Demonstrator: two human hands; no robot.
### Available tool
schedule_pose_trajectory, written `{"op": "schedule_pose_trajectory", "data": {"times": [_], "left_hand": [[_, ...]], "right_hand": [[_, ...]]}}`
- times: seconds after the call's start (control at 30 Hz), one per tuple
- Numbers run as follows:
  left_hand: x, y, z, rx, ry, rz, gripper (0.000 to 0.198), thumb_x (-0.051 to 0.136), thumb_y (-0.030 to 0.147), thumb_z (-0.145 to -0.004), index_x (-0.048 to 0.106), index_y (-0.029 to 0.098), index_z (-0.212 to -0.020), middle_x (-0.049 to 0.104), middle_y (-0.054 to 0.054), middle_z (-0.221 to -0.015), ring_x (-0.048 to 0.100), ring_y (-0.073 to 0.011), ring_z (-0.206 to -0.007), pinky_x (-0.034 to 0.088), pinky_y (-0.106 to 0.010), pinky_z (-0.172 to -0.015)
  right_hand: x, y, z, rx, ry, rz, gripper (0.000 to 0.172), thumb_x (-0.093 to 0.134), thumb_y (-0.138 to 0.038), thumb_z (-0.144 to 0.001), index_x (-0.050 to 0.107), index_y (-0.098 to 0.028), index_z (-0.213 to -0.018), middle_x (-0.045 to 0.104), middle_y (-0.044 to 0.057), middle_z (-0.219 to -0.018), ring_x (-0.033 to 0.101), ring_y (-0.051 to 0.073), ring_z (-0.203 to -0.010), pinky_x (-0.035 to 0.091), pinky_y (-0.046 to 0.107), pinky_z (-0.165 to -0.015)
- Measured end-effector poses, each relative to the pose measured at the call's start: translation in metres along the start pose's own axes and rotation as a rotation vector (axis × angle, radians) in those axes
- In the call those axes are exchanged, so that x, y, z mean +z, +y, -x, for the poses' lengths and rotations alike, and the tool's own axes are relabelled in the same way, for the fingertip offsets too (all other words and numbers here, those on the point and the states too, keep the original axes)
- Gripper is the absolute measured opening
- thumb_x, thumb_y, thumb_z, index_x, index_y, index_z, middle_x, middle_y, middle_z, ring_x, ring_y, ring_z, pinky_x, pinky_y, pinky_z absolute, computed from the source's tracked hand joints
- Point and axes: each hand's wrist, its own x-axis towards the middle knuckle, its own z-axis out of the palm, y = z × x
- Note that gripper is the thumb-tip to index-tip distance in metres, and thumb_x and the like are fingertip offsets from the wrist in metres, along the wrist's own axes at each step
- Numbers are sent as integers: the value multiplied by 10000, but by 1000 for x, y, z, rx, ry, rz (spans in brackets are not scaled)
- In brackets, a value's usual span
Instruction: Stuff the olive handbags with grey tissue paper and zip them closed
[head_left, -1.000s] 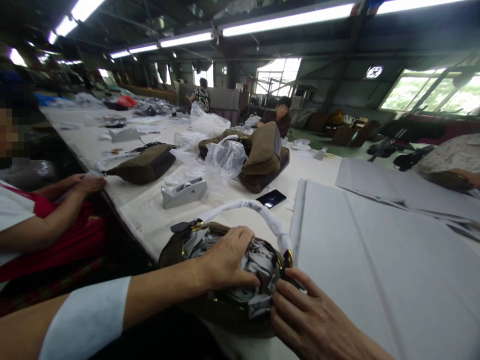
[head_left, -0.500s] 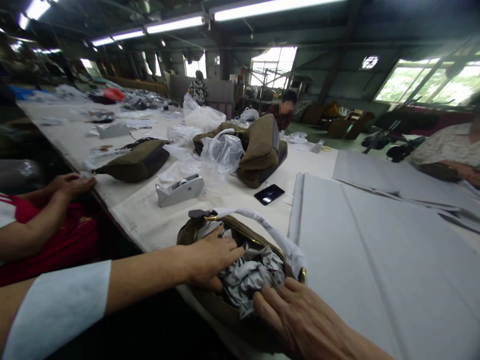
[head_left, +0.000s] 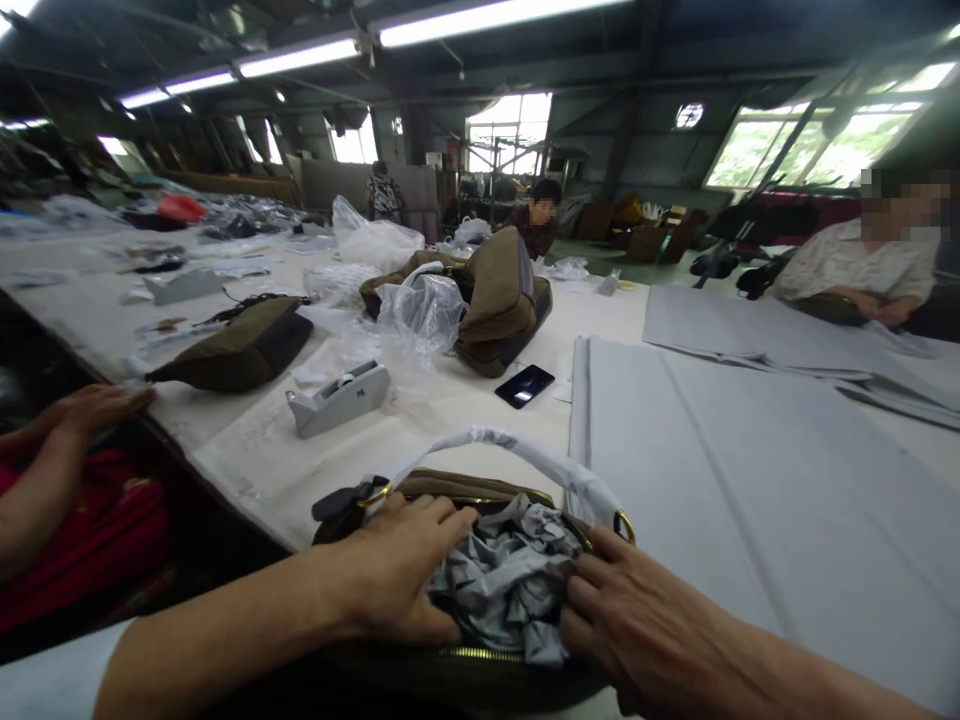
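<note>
An olive-brown handbag [head_left: 472, 486] stands on the near table edge with its gold zipper [head_left: 480, 655] undone. Crumpled grey paper [head_left: 517, 575] fills its mouth. The handle [head_left: 525, 450], wrapped in white, arches over the far side. My left hand [head_left: 409, 560] lies over the left end of the mouth, fingers stretched toward the paper and thumb apart. At the right end, my right hand [head_left: 630, 600] has its fingers curled over the bag's rim beside the paper; its fingertips are partly hidden.
Behind the bag are a grey tape dispenser [head_left: 341, 397], a phone [head_left: 525, 386] and more olive bags [head_left: 495, 300] with clear plastic. Stacked grey-white sheets [head_left: 750, 500] lie to the right. A co-worker's hands [head_left: 90, 405] are at the left table edge; another person [head_left: 862, 265] sits far right.
The view has turned rightward. My right hand has shifted to the bag's right end, and the mouth appears wider with more of the near zipper showing. My left hand stays at the left end.
</note>
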Motion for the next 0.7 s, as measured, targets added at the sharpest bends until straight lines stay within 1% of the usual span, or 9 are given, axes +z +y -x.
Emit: {"op": "schedule_pose_trajectory", "data": {"times": [0.07,0.1,0.2,0.27,0.37,0.47,0.53,0.63,0.7], "left_hand": [[-5,10,-8,6,24,104,664,673,566,-642,569,148,-1148,608,-138,-1109,560,-347,-1028,449,-511,-919],[-5,15,-15,7,16,144,581,654,559,-661,600,145,-1065,627,-132,-1054,577,-339,-986,471,-495,-888],[9,30,-36,85,-13,253,338,618,314,-684,595,142,-974,643,-106,-994,611,-287,-909,514,-408,-827],[24,32,-43,179,11,302,386,558,163,-643,563,140,-1028,624,-103,-1064,596,-266,-973,503,-373,-872],[36,26,-43,341,42,345,537,508,90,-621,499,165,-1152,563,-88,-1203,536,-242,-1103,446,-356,-984],[29,20,-38,429,26,368,510,513,120,-704,471,224,-1201,519,-57,-1260,506,-216,-1151,411,-332,-1030],[22,18,-37,432,-31,358,493,540,178,-746,461,255,-1226,513,-52,-1255,521,-220,-1135,426,-335,-1017],[14,18,-37,426,-133,313,658,609,195,-689,398,273,-1306,482,-61,-1294,528,-253,-1144,445,-353,-1003],[12,19,-37,434,-169,270,748,606,148,-651,359,279,-1345,468,-62,-1323,523,-261,-1162,452,-353,-998]], "right_hand": [[12,-2,5,-14,70,57,126,592,-198,-795,551,-206,-676,578,-2,-627,508,196,-614,396,449,-812],[16,-3,7,-8,86,69,129,580,-195,-809,553,-206,-684,574,-1,-635,499,197,-621,381,452,-828],[16,-3,10,7,91,65,92,551,-176,-837,566,-198,-749,594,12,-717,508,206,-699,350,439,-849],[6,3,14,23,80,-36,65,563,-231,-852,555,-199,-796,606,6,-775,517,199,-735,359,403,-818],[-15,15,21,118,55,-297,249,625,-425,-810,533,-204,-883,609,-12,-846,520,162,-714,384,334,-744],[-27,20,22,161,32,-335,426,693,-522,-709,539,-197,-936,610,11,-930,542,172,-791,399,331,-770],[-27,16,17,92,-18,-229,458,750,-497,-646,564,-180,-919,620,31,-926,551,197,-844,409,350,-805],[-19,3,3,16,-118,-46,266,734,-287,-689,611,-150,-881,645,47,-866,559,186,-793,434,343,-807],[-13,-6,-5,17,-246,21,109,684,-223,-718,642,-166,-801,650,42,-771,551,175,-704,454,346,-766]]}}
